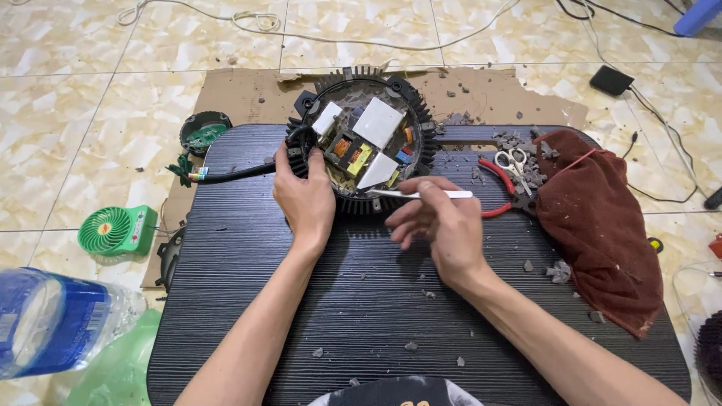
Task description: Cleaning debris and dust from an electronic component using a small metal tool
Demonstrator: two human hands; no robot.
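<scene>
A dark ribbed tabletop point(248, 248) stands on a tiled floor, with a sheet of cardboard point(241, 94) under its far edge. At that far edge lies a round black finned lamp housing point(421, 113), open side up, showing a circuit board with white pads and coloured parts. A brown cloth point(602, 225) is heaped to the right, with red-handled pliers point(496, 167) and small scissors point(514, 160) just beside it amid grey crumbs.

The left hand point(304, 199) grips the housing's near-left rim, fingers curled over the fins beside the black cable point(237, 174) that leaves there. The right hand point(440, 222) pinches a thin white tool point(421, 194), probably a blade or spatula, between thumb and fingers; its tip points left, at the housing's near rim.
</scene>
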